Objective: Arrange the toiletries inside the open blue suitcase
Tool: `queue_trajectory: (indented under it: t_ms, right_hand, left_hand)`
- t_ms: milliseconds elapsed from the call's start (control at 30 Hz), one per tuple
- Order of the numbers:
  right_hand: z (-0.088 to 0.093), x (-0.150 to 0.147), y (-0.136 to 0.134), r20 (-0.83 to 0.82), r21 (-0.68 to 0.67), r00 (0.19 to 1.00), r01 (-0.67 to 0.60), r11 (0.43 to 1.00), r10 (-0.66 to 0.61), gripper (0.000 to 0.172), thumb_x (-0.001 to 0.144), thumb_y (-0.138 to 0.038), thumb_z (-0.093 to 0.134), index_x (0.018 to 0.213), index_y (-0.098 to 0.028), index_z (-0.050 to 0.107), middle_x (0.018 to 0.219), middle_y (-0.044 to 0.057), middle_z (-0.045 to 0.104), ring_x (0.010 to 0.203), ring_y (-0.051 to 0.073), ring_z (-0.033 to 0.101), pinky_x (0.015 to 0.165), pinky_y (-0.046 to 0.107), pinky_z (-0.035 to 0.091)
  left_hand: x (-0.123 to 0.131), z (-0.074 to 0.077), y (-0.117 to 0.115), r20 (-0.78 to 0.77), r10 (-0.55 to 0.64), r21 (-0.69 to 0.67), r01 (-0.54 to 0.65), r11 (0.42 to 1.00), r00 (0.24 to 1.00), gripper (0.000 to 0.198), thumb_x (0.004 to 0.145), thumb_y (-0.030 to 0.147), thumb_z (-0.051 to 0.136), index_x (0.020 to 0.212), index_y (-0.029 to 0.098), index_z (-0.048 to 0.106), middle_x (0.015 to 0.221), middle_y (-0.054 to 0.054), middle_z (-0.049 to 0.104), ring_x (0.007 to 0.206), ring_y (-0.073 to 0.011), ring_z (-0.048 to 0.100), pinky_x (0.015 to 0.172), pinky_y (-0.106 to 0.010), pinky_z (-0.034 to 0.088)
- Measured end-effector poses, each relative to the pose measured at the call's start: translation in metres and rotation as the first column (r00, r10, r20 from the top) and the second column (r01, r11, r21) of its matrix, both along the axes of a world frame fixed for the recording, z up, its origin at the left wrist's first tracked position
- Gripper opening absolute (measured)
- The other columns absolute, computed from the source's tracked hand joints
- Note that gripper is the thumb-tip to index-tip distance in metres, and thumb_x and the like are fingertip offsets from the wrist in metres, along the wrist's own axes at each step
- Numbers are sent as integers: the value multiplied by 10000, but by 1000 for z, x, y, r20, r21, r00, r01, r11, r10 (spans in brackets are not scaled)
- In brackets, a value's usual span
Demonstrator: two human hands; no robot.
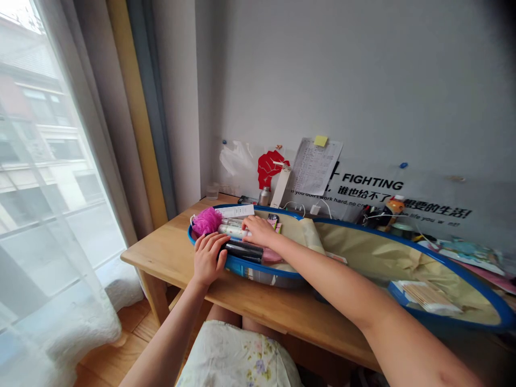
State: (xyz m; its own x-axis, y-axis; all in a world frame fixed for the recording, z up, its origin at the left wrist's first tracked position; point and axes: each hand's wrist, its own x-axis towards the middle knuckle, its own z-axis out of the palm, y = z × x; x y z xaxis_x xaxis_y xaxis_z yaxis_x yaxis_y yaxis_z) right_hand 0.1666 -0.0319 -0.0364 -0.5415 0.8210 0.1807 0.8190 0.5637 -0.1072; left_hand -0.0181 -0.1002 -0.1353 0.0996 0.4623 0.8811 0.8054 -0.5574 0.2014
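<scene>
My left hand [207, 259] rests on the near edge of a blue-rimmed basin [258, 270], fingers curled over the end of a dark tube or bottle [244, 251] lying in it. My right hand [258, 230] reaches across into the basin and lies on a pale tube [230, 231], fingers closed around it. A pink bath pouf [207, 221] sits at the basin's left end. A white box [237, 211] lies just behind the tubes.
A large blue-rimmed tray [475, 285] lined with tan paper [363, 250] fills the wooden desk [169, 252] to the right. Bottles, cables and papers crowd the back wall. A curtained window [48, 188] stands at left; the desk's left edge drops to the floor.
</scene>
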Motion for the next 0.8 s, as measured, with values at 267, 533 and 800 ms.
queue_trajectory:
  t_ms: [267,533,800]
  right_hand:
    - [24,56,21,-185,-8,981,64,998,-65,258,828,-384,655,1015,-207,658,1009,52,674,885,161,629,797,286,473]
    - [39,222,26,-125,-211,942,281,936,-311,314,828,-464,574,876,-172,677,675,6,650,595,117,587,610,251,492]
    - [-22,293,-2,309,-302,841,530,792,-445,258,904,-364,613,1069,-169,642,1090,65,662,935,151,638,844,351,548]
  left_hand:
    - [-1,-2,1,-11,0,-13,0,1000,1000,405,993,371,317,1154,225,659,1156,-65,708,1137,-241,591,1047,-425,327]
    - [-1,0,0,-10,0,18,0,1000,1000,394,993,372,329,1139,222,662,1123,-60,719,1101,-240,606,1030,-419,339]
    - [-1,0,0,-14,-1,21,2,1000,1000,387,988,362,336,1138,212,659,1156,-72,707,1123,-245,599,1034,-428,345]
